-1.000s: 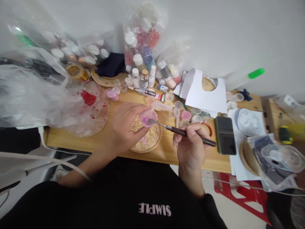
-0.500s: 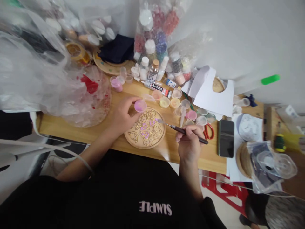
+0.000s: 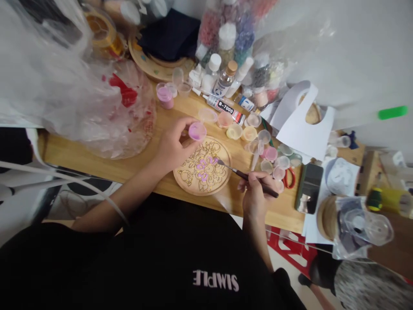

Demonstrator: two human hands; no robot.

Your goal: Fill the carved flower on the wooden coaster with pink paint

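Between the thumb and fingers of my left hand (image 3: pixel 177 144) is a small plastic cup (image 3: pixel 197 131) with pink-purple material inside. It is held over the upper edge of a round wooden board (image 3: pixel 202 187), which carries gold outlined flowers. Several petals near the board's middle (image 3: pixel 206 165) are coloured pink-purple. My right hand (image 3: pixel 257 193) grips the dark handle of a palette knife (image 3: pixel 240 174). The knife's metal blade rests at or just above the coloured petals; contact cannot be told.
Several small plastic cups (image 3: pixel 249 133) of coloured material lie beyond the board, by a B-7000 glue tube (image 3: pixel 225 107) and bottles (image 3: pixel 225 79). Red-handled scissors (image 3: pixel 290 178) and a phone (image 3: pixel 309 188) are to the right. A large plastic bag (image 3: pixel 125 125) covers the left.
The knife blade has shifted slightly left over the board, onto the upper petals. My left hand still holds the cup. The whole view has tilted and shifted a little.
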